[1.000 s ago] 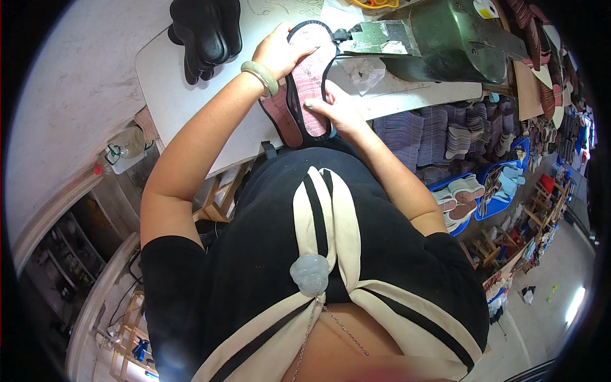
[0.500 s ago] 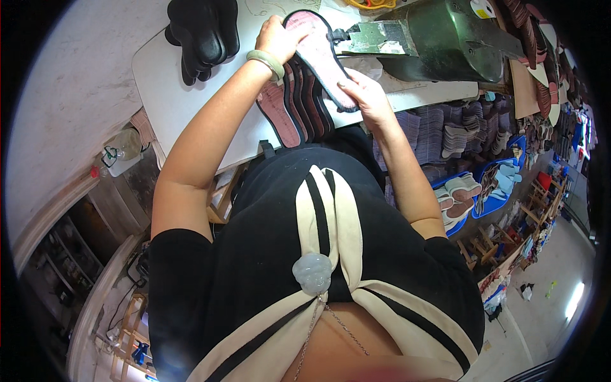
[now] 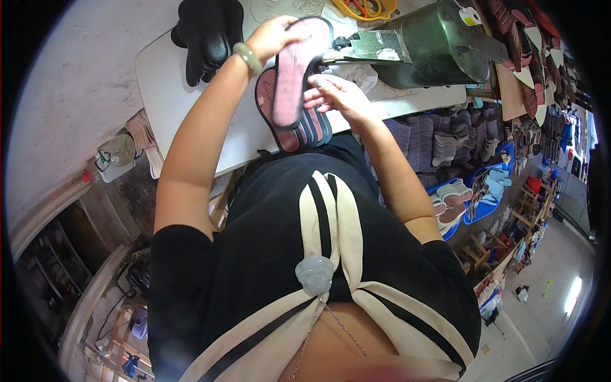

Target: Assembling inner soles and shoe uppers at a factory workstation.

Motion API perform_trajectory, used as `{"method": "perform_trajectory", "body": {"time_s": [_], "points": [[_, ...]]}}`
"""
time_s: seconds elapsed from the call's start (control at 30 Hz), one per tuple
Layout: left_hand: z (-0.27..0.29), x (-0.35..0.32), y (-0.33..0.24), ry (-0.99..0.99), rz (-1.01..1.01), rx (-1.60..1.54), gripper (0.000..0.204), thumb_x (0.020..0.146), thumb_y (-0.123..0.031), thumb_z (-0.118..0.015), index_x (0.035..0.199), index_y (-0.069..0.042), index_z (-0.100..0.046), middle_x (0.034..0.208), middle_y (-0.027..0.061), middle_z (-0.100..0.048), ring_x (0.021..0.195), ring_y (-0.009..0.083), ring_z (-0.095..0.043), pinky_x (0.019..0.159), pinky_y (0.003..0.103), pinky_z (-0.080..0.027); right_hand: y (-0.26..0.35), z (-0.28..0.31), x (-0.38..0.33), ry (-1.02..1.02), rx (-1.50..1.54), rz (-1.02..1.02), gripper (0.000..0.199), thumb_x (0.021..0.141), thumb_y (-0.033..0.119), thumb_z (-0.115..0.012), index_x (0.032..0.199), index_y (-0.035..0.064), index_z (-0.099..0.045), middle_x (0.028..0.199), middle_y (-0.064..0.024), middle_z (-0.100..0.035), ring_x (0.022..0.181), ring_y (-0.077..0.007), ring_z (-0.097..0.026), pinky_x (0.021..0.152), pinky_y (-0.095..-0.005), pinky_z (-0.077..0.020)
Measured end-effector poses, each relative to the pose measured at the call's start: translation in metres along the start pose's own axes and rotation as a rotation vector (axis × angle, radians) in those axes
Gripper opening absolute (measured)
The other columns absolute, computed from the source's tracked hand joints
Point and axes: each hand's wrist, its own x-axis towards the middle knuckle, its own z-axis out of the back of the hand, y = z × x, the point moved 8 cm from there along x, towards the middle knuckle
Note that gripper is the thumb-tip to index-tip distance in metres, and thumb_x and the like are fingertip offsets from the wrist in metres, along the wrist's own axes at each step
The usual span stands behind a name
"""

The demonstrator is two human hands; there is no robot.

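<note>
My left hand [image 3: 272, 37], with a pale bangle at its wrist, grips a pink insole [image 3: 293, 83] with black edging by its upper end. The insole is held over a row of similar pink, black-edged insoles [image 3: 286, 140] that overlap at the table's near edge. Just right of the held insole is my right hand [image 3: 337, 100], its fingers apart and nothing in them. Whether its fingertips touch the row behind cannot be made out. Beyond that hand the narrow arm of a green sewing machine [image 3: 433, 48] points toward the insole.
Black moulded soles [image 3: 210, 41] are piled at the far left of the white table [image 3: 159, 83]. A yellow basket [image 3: 366, 9] stands at the back. On the right are stacked grey insoles [image 3: 414, 137] and blue crates [image 3: 490, 207] with sole pieces. Clear plastic [image 3: 363, 76] lies by the machine.
The held insole has moved left and toward me, away from the machine, and now hangs more upright. My right hand has let go of its lower end.
</note>
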Motion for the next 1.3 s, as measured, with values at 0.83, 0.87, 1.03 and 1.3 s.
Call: {"method": "perform_trajectory", "body": {"time_s": [0.83,0.87,1.03,1.3], "points": [[-0.062,-0.156,-0.084,-0.188,-0.282,-0.576,0.028,0.088,-0.001,-0.054,0.116,0.0,-0.056,0.103,0.0107,-0.064,0.094,0.0169,-0.062,0.084,0.028,-0.051,0.101,-0.013,-0.097,-0.379,-0.749,0.965,0.023,0.077,-0.002,-0.066,0.099,0.0019,-0.068,0.082,-0.005,-0.061,0.074,-0.011,-0.057,0.066,-0.0216,-0.0454],[-0.062,-0.167,-0.103,-0.254,-0.507,-0.056,0.023,0.089,-0.006,-0.055,0.11,0.003,-0.058,0.1,0.0077,-0.063,0.091,0.0134,-0.061,0.082,0.026,-0.05,0.104,-0.012,-0.1,-0.415,-0.739,0.962,0.017,0.076,-0.004,-0.065,0.093,0.001,-0.068,0.076,-0.0062,-0.06,0.07,-0.0122,-0.057,0.063,-0.0222,-0.0459],[-0.075,-0.164,-0.082,-0.181,-0.046,-0.836,0.022,0.089,-0.008,-0.055,0.108,0.003,-0.059,0.1,0.0062,-0.063,0.088,0.0116,-0.06,0.081,0.025,-0.048,0.101,-0.024,-0.109,-0.443,-1.076,1.035,0.009,0.077,0.004,-0.063,0.085,0.0016,-0.065,0.079,-0.01,-0.062,0.07,-0.0235,-0.061,0.063,-0.0291,-0.0494],[-0.077,-0.174,-0.077,-0.136,-0.017,-0.793,0.03,0.091,-0.005,-0.047,0.12,0.003,-0.051,0.113,0.0097,-0.058,0.098,0.0147,-0.058,0.087,0.027,-0.045,0.079,-0.022,-0.099,-0.351,-1.064,0.841,0.01,0.081,0.005,-0.062,0.089,0.0016,-0.064,0.082,-0.0108,-0.064,0.073,-0.0222,-0.063,0.066,-0.0289,-0.0496]]}}
